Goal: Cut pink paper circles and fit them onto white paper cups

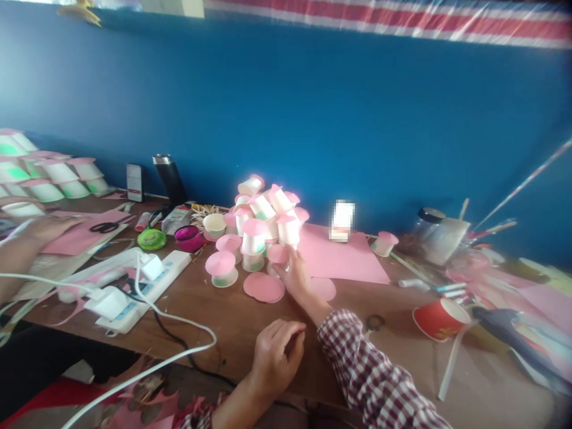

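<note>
A heap of small white paper cups with pink round lids (263, 220) sits mid-table. My right hand (295, 274), in a checked sleeve, reaches into the heap's near side, its fingers closed around one pink-lidded cup (277, 255). My left hand (277, 351) rests at the table's near edge with its fingers curled in and nothing visible in them. Loose pink paper discs (263, 287) lie just left of my right wrist. A pink paper sheet (344, 256) lies to its right.
Another person's hand (31, 235) rests on pink paper at far left, below more stacked cups (44, 173). A white power strip (138, 280) with cables, scissors (105, 226), a black tumbler (170, 179), a tipped red cup (440, 319) and a glue gun (504, 322) crowd the table.
</note>
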Demonstrator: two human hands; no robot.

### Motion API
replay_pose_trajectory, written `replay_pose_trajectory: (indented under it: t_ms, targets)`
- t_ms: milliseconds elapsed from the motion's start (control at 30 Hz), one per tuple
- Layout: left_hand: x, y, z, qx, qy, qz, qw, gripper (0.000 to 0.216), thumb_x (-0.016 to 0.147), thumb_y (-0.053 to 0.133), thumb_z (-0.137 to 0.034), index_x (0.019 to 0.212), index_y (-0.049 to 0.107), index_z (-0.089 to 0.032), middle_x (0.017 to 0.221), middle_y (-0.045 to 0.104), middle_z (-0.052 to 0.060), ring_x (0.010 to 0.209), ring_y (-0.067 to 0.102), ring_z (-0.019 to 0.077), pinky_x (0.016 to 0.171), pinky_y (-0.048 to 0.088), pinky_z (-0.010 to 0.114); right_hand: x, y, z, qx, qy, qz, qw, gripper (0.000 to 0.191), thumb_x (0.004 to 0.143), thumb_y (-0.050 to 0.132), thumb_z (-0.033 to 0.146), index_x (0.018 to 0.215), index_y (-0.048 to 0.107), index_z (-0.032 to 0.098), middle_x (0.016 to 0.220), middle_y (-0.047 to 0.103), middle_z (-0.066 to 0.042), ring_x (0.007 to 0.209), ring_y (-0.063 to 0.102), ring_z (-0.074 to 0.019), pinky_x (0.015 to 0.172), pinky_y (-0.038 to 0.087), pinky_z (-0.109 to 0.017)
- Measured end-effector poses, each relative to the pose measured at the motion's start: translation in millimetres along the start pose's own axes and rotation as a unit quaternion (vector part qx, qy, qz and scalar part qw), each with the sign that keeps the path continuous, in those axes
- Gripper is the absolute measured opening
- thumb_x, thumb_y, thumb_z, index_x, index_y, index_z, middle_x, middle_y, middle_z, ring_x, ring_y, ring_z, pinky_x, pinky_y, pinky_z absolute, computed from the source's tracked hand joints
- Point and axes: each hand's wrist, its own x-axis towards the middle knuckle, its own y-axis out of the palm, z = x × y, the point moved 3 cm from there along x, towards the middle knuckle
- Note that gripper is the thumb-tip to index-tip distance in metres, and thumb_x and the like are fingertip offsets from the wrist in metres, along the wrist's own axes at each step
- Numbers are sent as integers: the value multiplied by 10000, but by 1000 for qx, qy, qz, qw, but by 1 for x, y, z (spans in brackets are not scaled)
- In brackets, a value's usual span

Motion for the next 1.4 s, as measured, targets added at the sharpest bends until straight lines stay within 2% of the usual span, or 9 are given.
replay_pose_trajectory:
  t_ms: [167, 433, 633, 867, 967, 1033, 1133, 1300, 1400]
  targets:
    - [-1, 0, 2, -1, -5, -2, 1000, 214, 784, 539, -54, 940, 580, -196, 771, 649, 27, 702, 588, 145, 655, 470, 267, -4, -12, 7, -7, -2, 19, 1000, 614, 797, 591, 301, 1349, 335, 216, 1202, 520, -137, 960, 590, -253, 754, 491, -360]
    - [2, 1, 3, -1, -6, 6, 1000, 210, 793, 541, -71, 954, 592, -196, 799, 644, 34, 760, 601, 151, 701, 494, 268, -14, -41, 15, -90, -3, 43, 995, 566, 767, 616, 291, 1288, 408, 213, 1264, 452, -125, 914, 598, -238, 696, 509, -346]
    - [3, 2, 3, -3, 4, 30, 1000, 186, 838, 498, -98, 940, 628, -185, 804, 633, 48, 752, 614, 142, 675, 511, 235, -42, -85, 17, -64, -16, 110, 992, 463, 767, 644, 295, 1195, 498, 199, 1182, 512, -114, 942, 595, -226, 757, 513, -354]
    - [4, 10, -5, 1, 64, 57, 996, 138, 818, 567, -144, 912, 650, -201, 706, 642, 8, 612, 608, 118, 574, 493, 198, -94, -140, 18, -2, -32, 124, 992, 419, 773, 647, 270, 1171, 527, 215, 1171, 541, -90, 995, 570, -217, 788, 510, -320]
    - [13, 19, -17, -25, 63, 73, 995, 141, 822, 554, -133, 922, 630, -196, 752, 656, 14, 644, 611, 120, 606, 492, 206, -108, -158, 13, 13, -10, 117, 993, 370, 781, 637, 227, 1141, 552, 222, 1090, 576, -68, 917, 585, -191, 764, 505, -305]
    - [24, 28, -26, -40, 57, 57, 996, 188, 828, 533, -121, 981, 609, -200, 803, 658, 22, 694, 613, 127, 648, 491, 222, -113, -170, 13, 28, 1, 111, 993, 364, 783, 628, 191, 1138, 554, 228, 1049, 589, -53, 883, 586, -174, 755, 501, -290]
    - [43, 49, -39, -65, 36, 71, 995, 260, 832, 516, -127, 1075, 565, -204, 873, 639, 38, 770, 596, 145, 684, 480, 252, -118, -187, 14, 50, 5, 89, 995, 370, 788, 611, 151, 1142, 545, 234, 1076, 585, -50, 926, 581, -168, 798, 493, -280]
    - [67, 88, -58, -83, 38, 84, 992, 126, 823, 484, -125, 914, 543, -189, 808, 595, 31, 760, 540, 166, 686, 440, 300, -124, -211, 11, 5, 0, 48, 999, 381, 798, 596, 172, 1167, 520, 233, 1142, 554, -84, 998, 575, -205, 863, 495, -332]
    - [72, 105, -62, -113, 53, 99, 987, 183, 791, 462, -72, 919, 529, -185, 810, 580, 37, 749, 518, 165, 675, 429, 301, -130, -218, 6, -51, 8, 37, 998, 467, 789, 592, 177, 1236, 471, 236, 1224, 505, -107, 1053, 557, -232, 894, 491, -374]
